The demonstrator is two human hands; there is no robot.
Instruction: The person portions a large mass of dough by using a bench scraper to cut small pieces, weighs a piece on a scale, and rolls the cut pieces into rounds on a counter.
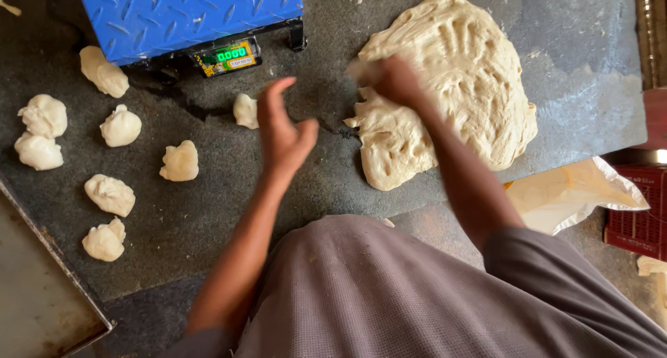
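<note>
A big flattened mass of pale dough [458, 73] lies on the dark stone counter [208, 219] at the upper right. My right hand [392, 80] is blurred at the mass's left edge, fingers closed around a piece of it. My left hand [281, 132] hovers empty in the middle of the counter, fingers spread, close to a small dough lump [245, 110]. Several more dough lumps [119, 126] are scattered over the left part of the counter.
A blue platform scale [187, 10] with a lit green display [229, 55] stands at the top, left of the dough mass. A metal tray [35, 288] sits at the lower left. A pale plastic bag [577, 191] and a red crate [639, 205] are at the right.
</note>
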